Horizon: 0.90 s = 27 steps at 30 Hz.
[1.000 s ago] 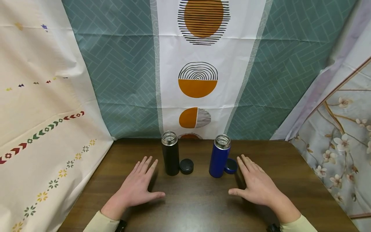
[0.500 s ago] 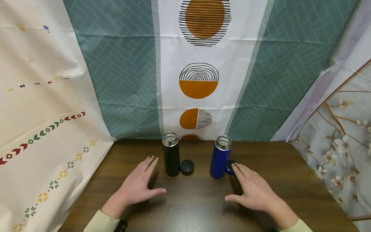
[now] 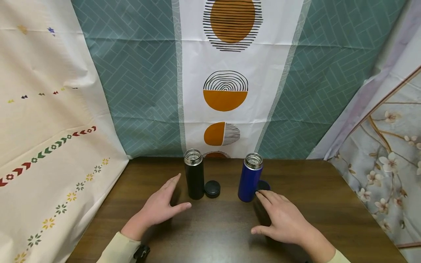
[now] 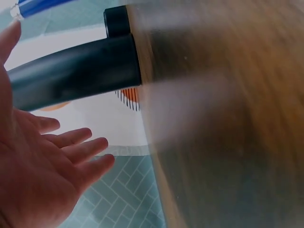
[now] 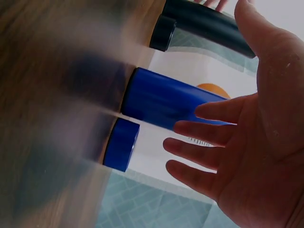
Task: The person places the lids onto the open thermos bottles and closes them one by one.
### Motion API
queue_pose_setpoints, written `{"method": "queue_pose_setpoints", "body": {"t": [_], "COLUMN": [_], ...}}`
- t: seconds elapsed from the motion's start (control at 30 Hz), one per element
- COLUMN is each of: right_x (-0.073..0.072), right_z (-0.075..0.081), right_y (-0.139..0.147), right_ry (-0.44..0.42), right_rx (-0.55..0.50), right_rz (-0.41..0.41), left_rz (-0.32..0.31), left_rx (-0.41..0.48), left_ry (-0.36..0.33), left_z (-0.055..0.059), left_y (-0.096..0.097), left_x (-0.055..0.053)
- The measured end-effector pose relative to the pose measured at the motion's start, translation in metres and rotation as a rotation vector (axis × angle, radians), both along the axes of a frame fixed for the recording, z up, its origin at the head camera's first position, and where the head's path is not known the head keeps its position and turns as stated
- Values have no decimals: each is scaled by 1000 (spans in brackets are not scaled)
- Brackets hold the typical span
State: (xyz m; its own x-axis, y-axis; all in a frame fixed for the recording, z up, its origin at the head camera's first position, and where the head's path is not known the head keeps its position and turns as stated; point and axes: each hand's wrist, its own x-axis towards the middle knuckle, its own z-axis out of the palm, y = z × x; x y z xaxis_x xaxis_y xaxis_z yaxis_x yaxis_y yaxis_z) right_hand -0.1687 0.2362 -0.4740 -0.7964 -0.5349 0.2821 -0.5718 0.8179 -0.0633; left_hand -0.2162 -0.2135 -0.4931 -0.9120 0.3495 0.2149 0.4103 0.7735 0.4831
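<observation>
While head shows bottle mouths [image 3: 253, 160]; wrist views, palms [image 5: 268, 128].

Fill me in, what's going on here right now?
The person's left hand is near a black cylindrical metal-necked flask, the right hand near a blue cylindrical metal-necked flask and a round blue-sided lid. Neither holds anything. Both flasks stand upright and uncapped on the brown wood-grain table, with a round black lid beside the black flask.
</observation>
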Motion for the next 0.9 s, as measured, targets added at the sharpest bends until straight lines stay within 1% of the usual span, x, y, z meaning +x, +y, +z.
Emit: {"method": "queue_pose_setpoints", "body": {"t": [0.13,0.33,0.57,0.77,0.9], "right_x": [1,3,4,2,1], "right_z": [1,1,2,3,4], "right_y": [-4,-10,-19,-28,-33], "right_ry": [3,-22,-15,-22,0], "right_rx": [-3,-18,-32,-43,-49], "right_rz": [29,61,104,135,160], "left_rz": [23,34,1,-26,-37], "left_rx": [52,170,323,414,463], "left_ry": [-39,-85,-115,-110,-116], "left_z": [0,1,0,-3,-3], "left_y": [1,2,5,9,13], "left_x": [-3,-8,-15,-23,-27]}}
